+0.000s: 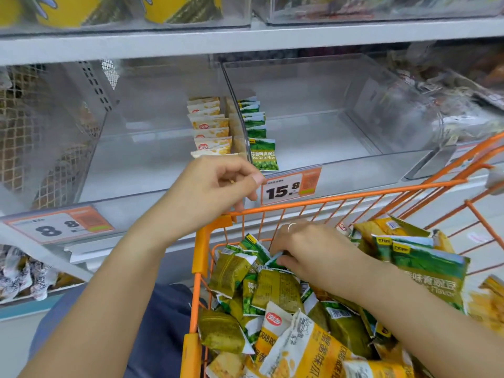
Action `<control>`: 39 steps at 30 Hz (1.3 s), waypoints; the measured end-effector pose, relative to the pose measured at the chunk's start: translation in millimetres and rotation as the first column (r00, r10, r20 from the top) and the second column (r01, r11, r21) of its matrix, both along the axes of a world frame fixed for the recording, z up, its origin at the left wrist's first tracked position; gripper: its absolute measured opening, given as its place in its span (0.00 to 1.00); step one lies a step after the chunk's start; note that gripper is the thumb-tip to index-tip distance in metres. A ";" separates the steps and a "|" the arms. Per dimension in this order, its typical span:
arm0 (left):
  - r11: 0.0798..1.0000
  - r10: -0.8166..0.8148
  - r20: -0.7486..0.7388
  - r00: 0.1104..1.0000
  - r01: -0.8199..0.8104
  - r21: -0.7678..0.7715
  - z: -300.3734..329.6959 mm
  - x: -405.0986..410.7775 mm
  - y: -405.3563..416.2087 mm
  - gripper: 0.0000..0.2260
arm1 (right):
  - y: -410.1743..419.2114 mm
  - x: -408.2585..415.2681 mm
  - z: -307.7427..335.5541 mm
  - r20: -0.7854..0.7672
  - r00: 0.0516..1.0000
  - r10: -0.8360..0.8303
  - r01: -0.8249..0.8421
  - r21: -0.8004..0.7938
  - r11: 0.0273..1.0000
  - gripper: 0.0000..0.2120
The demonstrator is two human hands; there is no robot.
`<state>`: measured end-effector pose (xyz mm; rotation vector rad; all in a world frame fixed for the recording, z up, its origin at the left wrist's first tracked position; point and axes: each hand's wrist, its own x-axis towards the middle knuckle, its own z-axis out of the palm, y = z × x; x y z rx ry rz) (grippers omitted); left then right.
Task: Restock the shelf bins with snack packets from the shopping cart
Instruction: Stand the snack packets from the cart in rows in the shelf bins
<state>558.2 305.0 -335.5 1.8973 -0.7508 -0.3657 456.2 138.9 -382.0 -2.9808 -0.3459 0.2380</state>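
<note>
"15.8" on the orange price tag (291, 187), "8.8" on the left tag (58, 224), "Garlic Flavor" on a green packet (263, 154).

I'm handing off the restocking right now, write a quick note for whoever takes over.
Left hand: raised in front of the shelf, fingers curled, holding nothing I can see.
Right hand: down in the cart, gripping a green packet.
Left bin: one row of yellow packets along its right wall.
Right bin: one row of green packets along its left wall.
Done: one row in each bin.
Left: most of both bins still bare; the cart holds a heap of green and yellow packets.
</note>
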 end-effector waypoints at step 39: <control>0.919 0.342 0.516 0.785 -0.395 -0.009 -30.1 28.2 -29.9 0.13 | -74.2 140.7 47.6 -0.229 0.806 -0.546 0.557 0.605 0.569 0.08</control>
